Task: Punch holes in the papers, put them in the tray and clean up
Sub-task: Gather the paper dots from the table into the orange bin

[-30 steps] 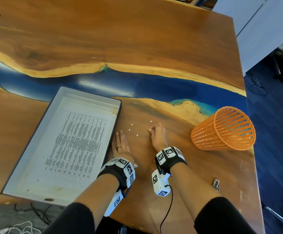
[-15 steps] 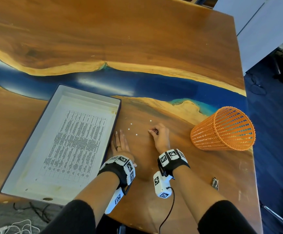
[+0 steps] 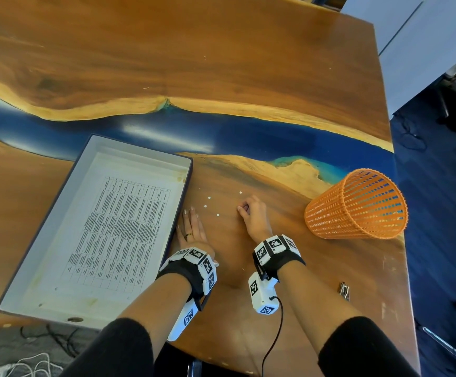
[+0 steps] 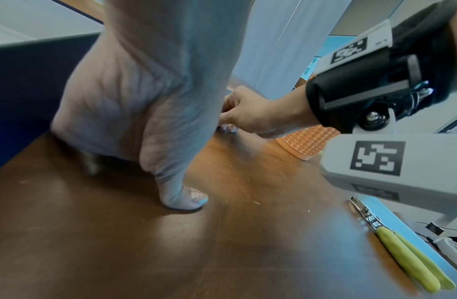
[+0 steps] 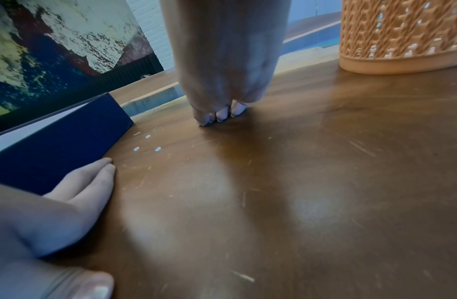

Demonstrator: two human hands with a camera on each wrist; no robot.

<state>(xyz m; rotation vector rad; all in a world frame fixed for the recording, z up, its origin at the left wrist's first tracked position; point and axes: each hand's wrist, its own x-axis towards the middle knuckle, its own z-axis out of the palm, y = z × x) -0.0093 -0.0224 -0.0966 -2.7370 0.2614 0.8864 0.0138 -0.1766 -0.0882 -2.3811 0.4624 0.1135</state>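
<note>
A shallow white tray with dark blue outer walls lies at the left, and a printed paper lies flat in it. Several small white paper dots are scattered on the wood just right of the tray. My left hand lies flat on the table against the tray's right wall, fingers straight. My right hand is curled, its fingertips bunched together and touching the table right of the dots. Anything under those tips is hidden.
An orange mesh basket stands at the right, close to the table's edge. A hole punch with yellow-green handles lies near the front right edge behind my right wrist, seen as a metal piece. Floor lies beyond the right edge.
Both hands stay where they were, the left flat by the tray and the right bunched on the table. The dots have not moved.
</note>
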